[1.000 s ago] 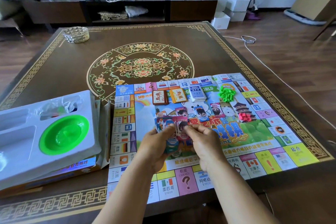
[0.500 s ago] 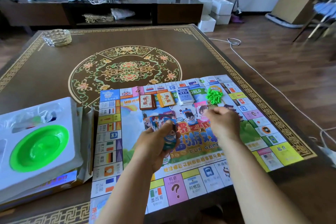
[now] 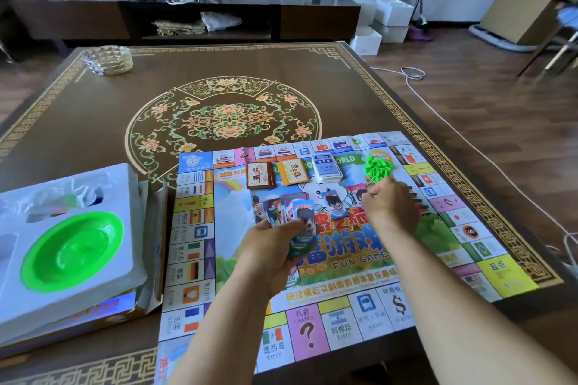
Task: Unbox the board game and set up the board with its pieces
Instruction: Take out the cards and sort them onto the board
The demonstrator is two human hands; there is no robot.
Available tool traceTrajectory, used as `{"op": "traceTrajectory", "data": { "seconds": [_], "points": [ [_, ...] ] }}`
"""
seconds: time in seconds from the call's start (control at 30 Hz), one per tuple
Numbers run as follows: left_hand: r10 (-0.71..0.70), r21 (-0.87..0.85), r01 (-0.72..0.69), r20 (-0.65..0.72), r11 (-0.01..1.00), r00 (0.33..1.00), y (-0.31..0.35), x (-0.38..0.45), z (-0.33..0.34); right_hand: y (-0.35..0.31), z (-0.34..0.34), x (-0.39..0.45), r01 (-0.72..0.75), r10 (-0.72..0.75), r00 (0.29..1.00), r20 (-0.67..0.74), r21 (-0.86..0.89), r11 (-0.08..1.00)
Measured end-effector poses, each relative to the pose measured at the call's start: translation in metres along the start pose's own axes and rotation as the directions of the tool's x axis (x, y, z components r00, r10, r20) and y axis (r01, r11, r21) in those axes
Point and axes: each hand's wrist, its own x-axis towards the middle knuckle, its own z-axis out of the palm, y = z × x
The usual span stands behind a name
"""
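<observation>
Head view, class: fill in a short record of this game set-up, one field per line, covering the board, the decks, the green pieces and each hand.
board: unfolded flat on the table, board
decks: three side by side near its far edge
green pieces: heaped right of the decks
left hand: holds a fan of cards, left hand
right hand: fist above the board; contents hidden
tray: white, left of board

1 view only, from a camera worn on the person's head, looking forward and steeply down across the dark brown table with gold patterned border. The colourful paper game board lies close below, filling 4 to 7 o'clock; both bare forearms enter from 6 o'clock. The far room spans 10 to 2 o'clock. Wide-angle bending curves the edges.
</observation>
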Motion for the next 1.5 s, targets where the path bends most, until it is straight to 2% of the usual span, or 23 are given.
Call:
{"op": "traceTrajectory", "data": {
  "seconds": [0.07, 0.13, 0.2, 0.27, 0.3, 0.47, 0.7, 0.8, 0.87, 0.97, 1.03, 1.2, 1.37, 1.43, 1.5],
  "points": [
    [0.015, -0.008, -0.015, -0.015, 1.0, 1.0, 0.001, -0.001, 0.0, -0.006, -0.011, -0.009, 0.038, -0.041, 0.999, 0.021, 0.13, 0.991],
    [0.035, -0.008, -0.036, -0.025, 0.999, 0.999, 0.002, -0.003, 0.001, -0.015, -0.026, -0.027, 0.046, -0.119, 0.981, 0.154, 0.406, 0.913],
    [0.055, -0.01, -0.056, -0.035, 0.998, 0.998, 0.002, -0.004, 0.001, -0.026, -0.045, -0.055, -0.125, -0.188, 0.901, 0.392, 0.648, 0.752],
    [0.074, -0.009, -0.074, -0.033, 0.997, 0.997, 0.002, -0.006, 0.0, -0.031, -0.047, -0.079, -0.284, -0.256, 0.782, 0.568, 0.691, 0.665],
    [0.082, -0.006, -0.082, -0.029, 0.997, 0.996, 0.002, -0.008, 0.001, -0.031, -0.043, -0.087, -0.322, -0.274, 0.754, 0.597, 0.7, 0.638],
    [0.086, -0.035, -0.086, -0.008, 0.996, 0.996, 0.004, -0.014, -0.001, -0.03, -0.027, -0.097, -0.39, -0.159, 0.81, 0.564, 0.722, 0.572],
    [0.096, 0.007, -0.096, -0.049, 0.995, 0.994, 0.005, -0.017, 0.002, -0.031, -0.024, -0.096, -0.321, -0.097, 0.872, 0.48, 0.71, 0.626],
    [0.118, 0.046, -0.115, -0.054, 0.992, 0.992, 0.005, -0.014, 0.0, -0.031, -0.029, -0.086, -0.331, -0.059, 0.89, 0.452, 0.728, 0.601],
    [0.125, 0.06, -0.121, -0.07, 0.991, 0.99, 0.004, -0.01, -0.003, -0.028, -0.033, -0.073, -0.309, -0.031, 0.907, 0.419, 0.715, 0.628],
    [0.126, 0.036, -0.123, -0.084, 0.992, 0.988, 0.003, -0.006, -0.005, -0.022, -0.03, -0.051, -0.121, -0.028, 0.966, 0.258, 0.543, 0.831],
    [0.121, 0.026, -0.119, -0.083, 0.993, 0.989, 0.004, -0.004, -0.005, -0.023, -0.026, -0.04, -0.038, -0.051, 0.975, 0.217, 0.386, 0.922],
    [0.115, 0.012, -0.115, -0.078, 0.993, 0.99, 0.005, -0.003, -0.003, -0.035, -0.015, -0.033, 0.02, -0.071, 0.959, 0.273, 0.186, 0.982],
    [0.118, 0.019, -0.117, -0.092, 0.993, 0.989, 0.004, 0.0, -0.005, -0.038, -0.004, -0.035, 0.072, -0.072, 0.984, 0.163, 0.008, 0.997],
    [0.121, 0.017, -0.12, -0.086, 0.993, 0.989, 0.004, -0.001, -0.005, -0.04, -0.009, -0.037, 0.094, -0.101, 0.984, 0.147, 0.051, 0.994],
    [0.131, 0.018, -0.13, -0.073, 0.991, 0.989, 0.005, -0.001, -0.006, -0.044, -0.019, -0.047, 0.048, -0.132, 0.957, 0.257, 0.31, 0.949]
  ]
}}
